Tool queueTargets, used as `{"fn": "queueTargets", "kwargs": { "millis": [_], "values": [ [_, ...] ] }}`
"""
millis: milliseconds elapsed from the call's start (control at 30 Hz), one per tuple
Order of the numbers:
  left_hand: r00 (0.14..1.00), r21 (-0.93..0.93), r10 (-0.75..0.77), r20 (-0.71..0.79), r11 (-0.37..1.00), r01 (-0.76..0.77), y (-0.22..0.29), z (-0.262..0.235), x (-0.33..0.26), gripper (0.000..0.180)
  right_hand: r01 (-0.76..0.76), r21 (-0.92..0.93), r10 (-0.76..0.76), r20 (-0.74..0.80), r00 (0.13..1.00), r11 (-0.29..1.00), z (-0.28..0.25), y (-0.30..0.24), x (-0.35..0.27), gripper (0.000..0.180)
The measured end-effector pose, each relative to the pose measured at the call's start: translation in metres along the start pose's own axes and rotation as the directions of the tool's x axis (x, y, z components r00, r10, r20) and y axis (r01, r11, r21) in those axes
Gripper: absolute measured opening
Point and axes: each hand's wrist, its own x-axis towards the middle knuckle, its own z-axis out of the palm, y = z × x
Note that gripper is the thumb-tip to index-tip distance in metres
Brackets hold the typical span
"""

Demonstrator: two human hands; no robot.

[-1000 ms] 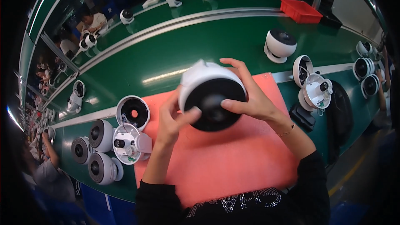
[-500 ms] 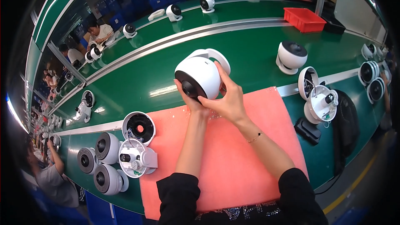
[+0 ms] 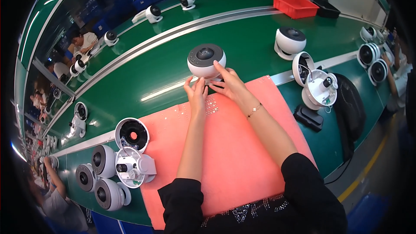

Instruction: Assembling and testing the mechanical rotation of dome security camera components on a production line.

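Observation:
A white ball-shaped security camera (image 3: 196,69) has its dark grey face and lens turned upward, at the far edge of the pink mat (image 3: 225,147). My left hand (image 3: 197,95) has its fingertips curled against the camera's lower left side. My right hand (image 3: 233,86) grips the right side, one finger up by the grey rim and the others low near the base. The camera's base is mostly hidden behind my fingers. Small screws (image 3: 211,105) lie scattered on the mat just below my hands.
An opened camera (image 3: 134,164) and several grey-faced cameras (image 3: 103,161) stand left of the mat. Right of it are another opened camera (image 3: 320,89), a black block-shaped thing (image 3: 308,118) and a finished-looking camera (image 3: 290,43). A red bin (image 3: 295,7) sits beyond the green bench (image 3: 164,71). Co-workers sit along the left.
The camera has been turned from a sideways tilt to lens-up and lowered toward the bench. My hands have shifted to its lower sides. The whole view has swung slightly right.

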Motion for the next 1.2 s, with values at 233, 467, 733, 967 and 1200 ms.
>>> {"fn": "queueTargets", "kwargs": {
  "millis": [233,467,733,967,1200],
  "values": [
    [0.998,-0.017,0.061,-0.022,0.998,-0.062,-0.005,0.000,-0.004,0.024,-0.008,0.519,0.088,-0.130,0.988,0.855,-0.065,-0.045,-0.090,0.056],
    [0.993,0.190,0.099,0.068,0.976,-0.111,-0.005,0.002,-0.005,0.009,0.432,0.538,-0.265,-0.360,0.894,0.724,-0.152,-0.078,-0.182,0.055],
    [0.889,0.307,-0.040,0.456,0.945,-0.114,0.032,0.024,-0.072,0.032,0.497,0.188,-0.327,-0.553,0.766,0.847,-0.142,-0.090,-0.186,0.048],
    [0.358,-0.176,-0.409,0.840,0.418,0.891,0.044,-0.012,-0.128,0.084,0.225,-0.040,-0.228,-0.089,0.970,0.974,-0.061,-0.087,-0.232,0.051],
    [0.477,-0.390,-0.472,0.741,0.275,0.879,0.044,-0.071,-0.171,0.075,-0.124,-0.054,0.130,0.140,0.981,0.991,-0.036,-0.059,-0.231,0.055]
  ]
}}
